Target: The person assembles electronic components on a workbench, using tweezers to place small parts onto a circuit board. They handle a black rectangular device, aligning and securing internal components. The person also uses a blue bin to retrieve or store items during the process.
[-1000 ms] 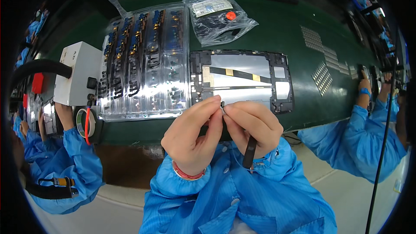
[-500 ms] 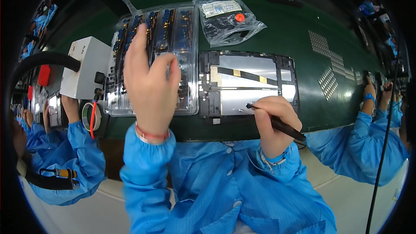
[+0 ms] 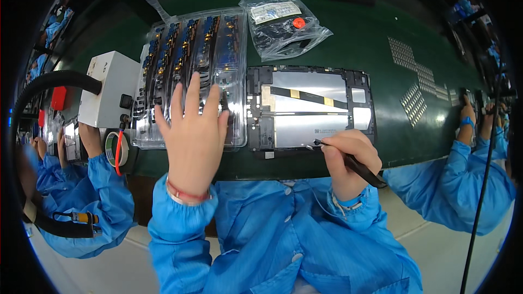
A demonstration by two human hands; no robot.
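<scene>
Green worktop (image 3: pixel 381 38) carries a clear tray (image 3: pixel 188 49) of small parts under the left hand's (image 3: pixel 192 136) spread fingers; right hand (image 3: pixel 348 155) grips black tweezers (image 3: pixel 348 160) at the tablet frame's (image 3: pixel 310 106) near edge.

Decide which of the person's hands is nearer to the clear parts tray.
Left. The left hand lies spread on the tray; the right hand, holding tweezers, is beside it at the tablet frame.

Obstacles: plastic bag (image 3: pixel 283 24) behind frame (image 3: pixel 309 108); parts tray (image 3: pixel 190 71) just left; bare green belt (image 3: pixel 430 38) right.
</scene>
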